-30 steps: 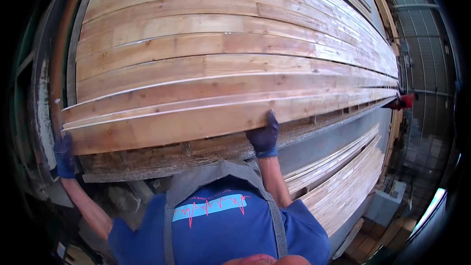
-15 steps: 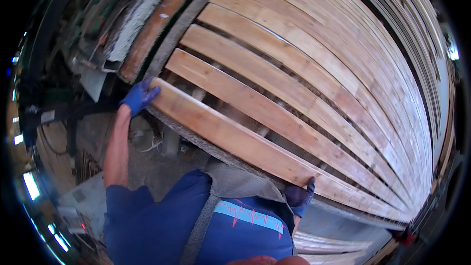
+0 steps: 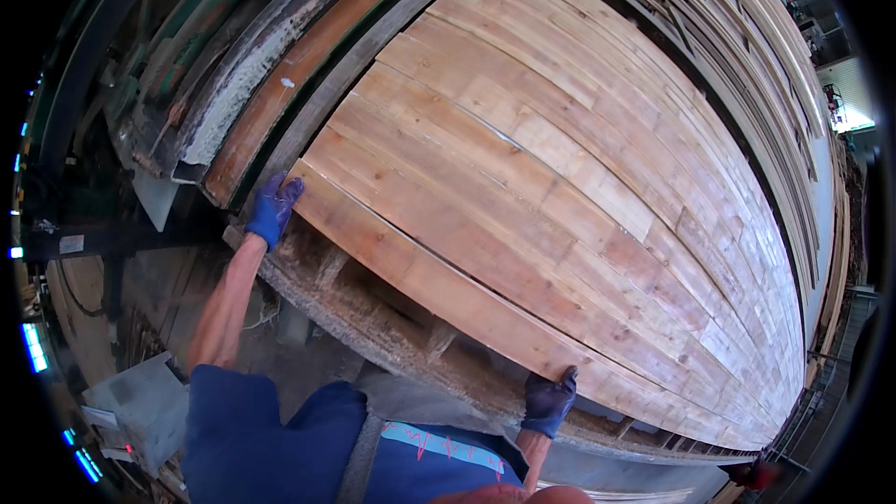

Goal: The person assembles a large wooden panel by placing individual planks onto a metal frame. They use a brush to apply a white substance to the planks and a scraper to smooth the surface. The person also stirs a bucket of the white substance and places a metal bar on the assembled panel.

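Observation:
A long wooden board (image 3: 411,266) forms the near edge of a broad layer of boards laid side by side. My left hand (image 3: 274,209), in a blue glove, grips its left end, with the fingertips over the corner. Farther right, my right hand (image 3: 549,401), also gloved, holds the board's near edge, one finger or thumb up against it and the rest partly hidden beneath. The neighbouring boards (image 3: 485,224) lie mostly tight together, and a thin dark gap runs behind the near board.
A rough, dusty support frame (image 3: 355,327) with crosspieces shows below the near board. Along the left ends runs a grey beam (image 3: 322,121), with an orange-brown beam (image 3: 280,107) beyond it. Thin strips (image 3: 747,65) are stacked at the far right. A red and dark shape (image 3: 754,474) sits at the right end.
The near board has moved away from me, and my hands have gone with it. Wide gaps between the nearer boards have closed up. More of the support frame now shows on my side.

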Demonstrator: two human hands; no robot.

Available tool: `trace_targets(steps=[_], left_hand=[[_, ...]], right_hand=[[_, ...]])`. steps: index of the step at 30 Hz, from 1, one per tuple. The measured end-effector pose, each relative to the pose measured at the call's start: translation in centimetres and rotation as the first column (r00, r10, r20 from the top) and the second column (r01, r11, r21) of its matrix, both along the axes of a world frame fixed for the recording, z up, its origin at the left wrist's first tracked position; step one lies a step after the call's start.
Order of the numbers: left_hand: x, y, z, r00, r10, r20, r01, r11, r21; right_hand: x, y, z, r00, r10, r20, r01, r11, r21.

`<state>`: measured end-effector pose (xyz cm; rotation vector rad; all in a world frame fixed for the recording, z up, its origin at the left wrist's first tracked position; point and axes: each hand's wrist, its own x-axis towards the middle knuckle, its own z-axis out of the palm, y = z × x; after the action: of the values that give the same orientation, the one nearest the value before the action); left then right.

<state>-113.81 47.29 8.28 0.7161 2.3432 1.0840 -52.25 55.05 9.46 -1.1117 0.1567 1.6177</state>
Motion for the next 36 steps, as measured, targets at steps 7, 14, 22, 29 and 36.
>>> trace_targets(steps=[7,14,22,29,36], left_hand=[[-1.3,6.3,-0.4,0.988,-0.108,-0.112,0.123,0.982,0.144],[-1.2,4.3,3.5,0.851,-0.305,-0.428,0.196,0.939,-0.281],[7.8,-2.8,7.6,0.728,-0.411,-0.549,0.374,0.909,-0.183],[24.1,0.2,6.6,0.512,-0.695,-0.505,0.716,0.67,-0.196],[24.4,0.6,6.1,0.479,-0.721,-0.5,0.695,0.66,-0.285]], right_hand=[[-0.6,4.0,-3.6,0.999,0.012,-0.041,-0.005,0.984,0.177],[1.7,1.4,-1.9,0.907,0.409,0.097,-0.417,0.905,0.088],[1.5,-3.6,-0.1,0.916,0.392,0.082,-0.37,0.907,-0.203],[2.8,-2.1,-0.9,0.904,0.394,0.167,-0.388,0.919,-0.069],[2.1,-3.3,0.4,0.897,0.371,0.242,-0.392,0.919,0.047]])
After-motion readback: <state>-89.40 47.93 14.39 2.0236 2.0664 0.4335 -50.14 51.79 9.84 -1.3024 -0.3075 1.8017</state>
